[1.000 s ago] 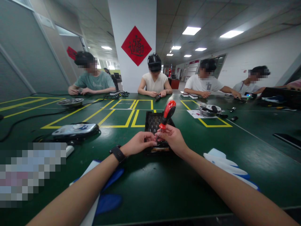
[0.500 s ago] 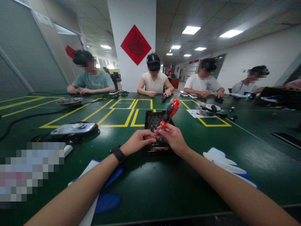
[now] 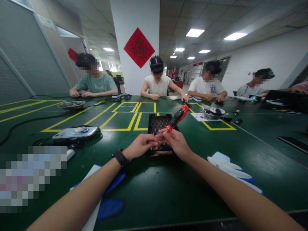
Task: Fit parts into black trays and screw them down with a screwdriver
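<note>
- The right hand (image 3: 178,144) holds the screwdriver (image 3: 178,117) low, with thumb and fingers pinched around its thin shaft, just below the red collar; the red and black handle stands free above the hand.
- The left hand (image 3: 141,147) comes from the left side, and its thumb and fingers are bent near to each other at the lower end of the shaft. I cannot tell if they grip the tip, a small part, or nothing.
- The main relation is this: the screwdriver's long axis is tilted — the handle is up and to the right, the tip goes down and left, toward the left fingertips. So the right hand is nearer to the handle, the left one to the tip.
- Under both hands is the open black case (image 3: 154,121), with its long side running from near to far. The fingers are over its near half; whether the tip touches the inside is hidden.
- On the left wrist is a black watch (image 3: 119,157).
- A white and blue glove (image 3: 112,208) lies partly under the left forearm, and another glove (image 3: 232,170) is right of the right forearm.
- Farther left is a phone (image 3: 80,132) on dark cables; far right is a metal bowl (image 3: 213,116).
- At the table's (image 3: 144,195) far edge some co-workers sit.
</note>
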`<act>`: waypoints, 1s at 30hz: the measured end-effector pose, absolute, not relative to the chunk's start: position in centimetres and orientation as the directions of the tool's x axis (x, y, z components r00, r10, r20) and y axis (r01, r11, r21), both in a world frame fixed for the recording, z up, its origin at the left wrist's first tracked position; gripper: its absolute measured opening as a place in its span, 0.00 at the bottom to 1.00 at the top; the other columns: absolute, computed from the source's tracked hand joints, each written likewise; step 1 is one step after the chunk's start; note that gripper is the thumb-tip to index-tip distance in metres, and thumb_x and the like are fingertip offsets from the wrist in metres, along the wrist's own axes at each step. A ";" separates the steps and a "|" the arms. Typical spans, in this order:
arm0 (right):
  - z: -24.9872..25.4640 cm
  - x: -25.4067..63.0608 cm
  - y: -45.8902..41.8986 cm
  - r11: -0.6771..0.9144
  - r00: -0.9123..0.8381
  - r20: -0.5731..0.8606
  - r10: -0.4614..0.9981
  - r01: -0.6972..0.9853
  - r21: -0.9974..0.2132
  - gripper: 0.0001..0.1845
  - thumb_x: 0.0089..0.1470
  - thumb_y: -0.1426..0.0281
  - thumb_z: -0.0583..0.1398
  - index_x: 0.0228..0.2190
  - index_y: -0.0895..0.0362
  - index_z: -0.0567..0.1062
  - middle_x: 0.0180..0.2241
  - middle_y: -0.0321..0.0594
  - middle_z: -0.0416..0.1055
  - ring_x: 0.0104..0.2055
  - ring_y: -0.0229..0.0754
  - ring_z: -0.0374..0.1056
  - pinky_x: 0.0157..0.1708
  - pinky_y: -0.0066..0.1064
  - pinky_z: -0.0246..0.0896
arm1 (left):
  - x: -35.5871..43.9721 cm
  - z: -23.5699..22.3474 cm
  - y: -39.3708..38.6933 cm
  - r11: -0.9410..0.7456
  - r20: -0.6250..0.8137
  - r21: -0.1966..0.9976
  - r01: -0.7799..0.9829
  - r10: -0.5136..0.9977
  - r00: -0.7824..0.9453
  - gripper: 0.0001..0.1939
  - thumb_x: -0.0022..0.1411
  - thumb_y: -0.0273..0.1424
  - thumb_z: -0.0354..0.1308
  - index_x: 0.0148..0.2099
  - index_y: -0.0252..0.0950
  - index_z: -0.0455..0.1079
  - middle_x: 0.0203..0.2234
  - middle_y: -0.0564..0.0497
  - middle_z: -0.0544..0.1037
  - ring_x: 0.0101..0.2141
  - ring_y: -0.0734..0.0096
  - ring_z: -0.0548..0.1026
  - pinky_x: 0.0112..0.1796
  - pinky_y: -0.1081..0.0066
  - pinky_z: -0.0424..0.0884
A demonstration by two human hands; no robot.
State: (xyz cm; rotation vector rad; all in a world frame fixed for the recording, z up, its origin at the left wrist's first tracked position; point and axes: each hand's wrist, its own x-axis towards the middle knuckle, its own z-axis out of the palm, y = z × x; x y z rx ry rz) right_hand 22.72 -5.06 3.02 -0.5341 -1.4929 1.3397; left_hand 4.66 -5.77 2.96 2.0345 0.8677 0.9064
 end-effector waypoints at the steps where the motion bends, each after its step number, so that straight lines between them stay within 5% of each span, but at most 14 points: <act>1: 3.0 22.7 -5.1 0.286 -0.413 0.391 0.822 -0.294 -0.912 0.14 0.51 0.63 0.58 0.37 0.59 0.72 0.33 0.41 0.73 0.35 0.39 0.70 0.37 0.35 0.68 | 4.6 2.9 -5.7 -0.497 0.307 0.824 0.270 0.794 0.525 0.13 0.57 0.34 0.54 0.34 0.28 0.72 0.27 0.47 0.76 0.31 0.72 0.72 0.35 0.74 0.67; 7: 2.8 22.8 -5.1 0.292 -0.418 0.405 0.813 -0.309 -0.905 0.14 0.52 0.65 0.57 0.40 0.58 0.72 0.36 0.42 0.74 0.38 0.39 0.71 0.41 0.37 0.67 | 4.6 2.3 -5.4 -0.435 0.287 0.857 0.276 0.848 0.445 0.14 0.55 0.35 0.57 0.38 0.29 0.73 0.30 0.46 0.78 0.32 0.70 0.73 0.35 0.72 0.68; 12: 2.9 23.0 -5.1 0.276 -0.337 0.355 0.872 -0.262 -0.925 0.13 0.47 0.65 0.61 0.35 0.59 0.74 0.32 0.41 0.76 0.33 0.39 0.72 0.36 0.34 0.70 | 4.7 2.4 -5.6 -0.504 0.361 0.788 0.353 0.843 0.399 0.12 0.51 0.35 0.61 0.33 0.31 0.75 0.29 0.47 0.77 0.33 0.70 0.73 0.36 0.72 0.67; 18: 3.3 22.8 -5.7 0.294 -0.282 0.358 0.890 -0.244 -0.924 0.10 0.45 0.65 0.62 0.30 0.60 0.76 0.28 0.39 0.75 0.31 0.39 0.72 0.31 0.31 0.71 | 4.2 2.7 -5.3 -0.460 0.281 0.826 0.325 0.837 0.469 0.12 0.49 0.35 0.63 0.32 0.30 0.75 0.28 0.48 0.77 0.30 0.72 0.72 0.36 0.73 0.67; 25: 3.4 22.8 -6.0 0.395 -0.333 0.432 0.838 -0.176 -0.902 0.19 0.54 0.62 0.54 0.44 0.58 0.72 0.37 0.43 0.74 0.34 0.40 0.72 0.37 0.36 0.71 | 4.0 3.1 -5.5 -0.473 0.264 0.831 0.292 0.799 0.540 0.13 0.56 0.36 0.56 0.35 0.29 0.74 0.31 0.46 0.78 0.33 0.71 0.73 0.36 0.73 0.67; 30: 3.4 22.8 -5.8 0.394 -0.286 0.436 0.853 -0.195 -0.898 0.15 0.51 0.64 0.58 0.39 0.60 0.73 0.34 0.43 0.75 0.35 0.41 0.72 0.35 0.35 0.70 | 4.3 2.9 -5.6 -0.451 0.249 0.844 0.290 0.808 0.533 0.14 0.56 0.36 0.56 0.37 0.29 0.73 0.30 0.46 0.78 0.31 0.72 0.73 0.35 0.73 0.68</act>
